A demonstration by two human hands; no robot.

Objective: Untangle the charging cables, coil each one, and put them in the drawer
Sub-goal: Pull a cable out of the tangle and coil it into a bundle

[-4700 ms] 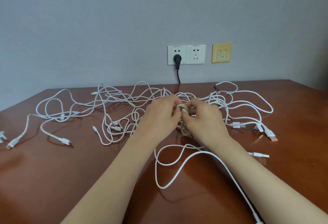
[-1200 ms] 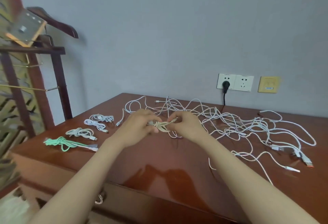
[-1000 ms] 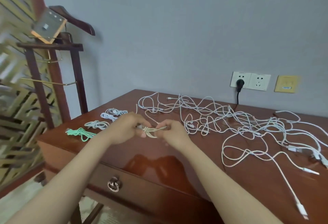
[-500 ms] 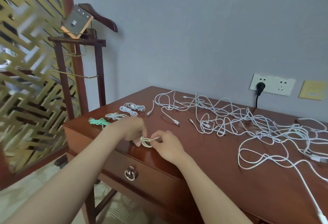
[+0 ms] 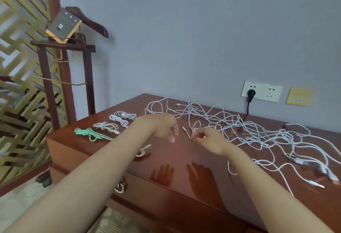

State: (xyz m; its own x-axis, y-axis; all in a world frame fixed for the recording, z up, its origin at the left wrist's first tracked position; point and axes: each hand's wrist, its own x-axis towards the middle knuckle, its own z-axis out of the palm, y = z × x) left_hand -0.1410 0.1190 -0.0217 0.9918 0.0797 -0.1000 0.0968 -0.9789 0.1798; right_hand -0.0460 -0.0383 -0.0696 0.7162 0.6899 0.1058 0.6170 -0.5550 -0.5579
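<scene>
In the head view, the left hand (image 5: 162, 126) is held loosely curled and empty over the table (image 5: 184, 159) at mid-frame. The right hand (image 5: 209, 139) is curled beside a cable end (image 5: 187, 133), and whether it is pinched cannot be told. A beige coil (image 5: 143, 151) is laid under the left forearm, four coils (image 5: 106, 126) are lined up centre left, the tangle (image 5: 249, 133) is spread right, and the drawer (image 5: 156, 192) is shut below.

The desk (image 5: 184, 160) is shiny red-brown, and the tangled cables (image 5: 239, 127) are white. One coiled cable (image 5: 88, 134) is mint green. The wall (image 5: 184, 29) is grey-blue, the plug (image 5: 251, 92) is black, and the screen (image 5: 16, 66) has a gold zigzag pattern.
</scene>
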